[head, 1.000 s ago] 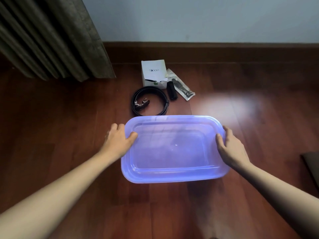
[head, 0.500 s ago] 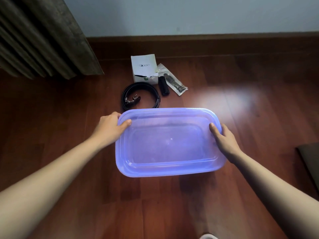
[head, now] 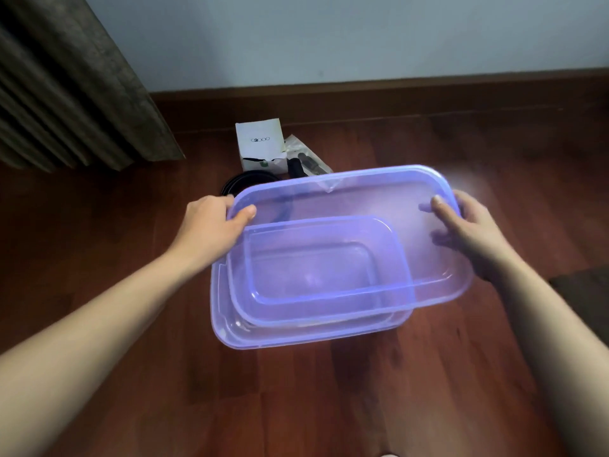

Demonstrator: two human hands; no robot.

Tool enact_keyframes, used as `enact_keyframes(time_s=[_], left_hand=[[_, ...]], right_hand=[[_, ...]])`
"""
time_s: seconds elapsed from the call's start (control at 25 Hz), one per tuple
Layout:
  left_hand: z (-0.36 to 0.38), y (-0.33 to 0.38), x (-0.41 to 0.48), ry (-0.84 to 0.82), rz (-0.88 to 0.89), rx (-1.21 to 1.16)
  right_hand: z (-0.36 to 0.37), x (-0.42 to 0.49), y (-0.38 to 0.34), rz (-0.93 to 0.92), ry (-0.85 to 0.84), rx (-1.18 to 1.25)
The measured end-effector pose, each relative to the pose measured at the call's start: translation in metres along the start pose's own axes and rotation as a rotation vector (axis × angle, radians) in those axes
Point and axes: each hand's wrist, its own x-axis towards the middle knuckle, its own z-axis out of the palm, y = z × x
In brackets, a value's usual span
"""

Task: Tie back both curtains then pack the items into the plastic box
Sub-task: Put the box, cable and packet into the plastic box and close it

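While both hands hold it, lid (head: pixel 362 199): translucent purple, in the air above the floor (head: pixel 329 407); its left part overlaps the box
box (head: pixel 296 338): open, on the floor below and between the hands
left hand (head: pixel 211 225): pinching the lid's left edge; thumb on top
right hand (head: pixel 474 232): pinching the right edge; fingers visible through the plastic
items: white carton (head: pixel 260 143), black coil (head: pixel 244 181), clear packet (head: pixel 306 156); beyond the lid, near the wall
curtain (head: pixel 82 87): far left

Purple lid (head: pixel 362 199) hides most of belt (head: pixel 244 181), near end of packet (head: pixel 306 153). Fingers of right hand (head: pixel 474 232) blurred behind lid. Left edge cuts curtain (head: pixel 66 77). Print on carton (head: pixel 260 143) unreadably small.
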Motion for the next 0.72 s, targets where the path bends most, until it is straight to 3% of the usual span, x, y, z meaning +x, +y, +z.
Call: enact_keyframes(time_s=[0.08, 0.2, 0.4, 0.56, 0.72], left_hand=[[0.001, 0.013, 0.014, 0.039, 0.027, -0.072], [0.016, 0.014, 0.029, 0.014, 0.091, -0.098], [0.065, -0.007, 0.023, -0.299, 0.202, 0.151], [0.087, -0.016, 0.014, -0.391, 0.164, 0.348], [0.088, -0.018, 0.013, -0.384, 0.182, 0.351]], right_hand=[[-0.023, 0.009, -0.008, -0.006, 0.025, 0.074], [-0.045, 0.019, 0.006, 0.008, 0.223, 0.210], [-0.044, 0.029, 0.051, 0.093, 0.639, 0.433], [-0.041, 0.038, 0.086, 0.177, 0.853, 0.320], [-0.025, 0.047, 0.118, 0.323, 0.924, 0.178]])
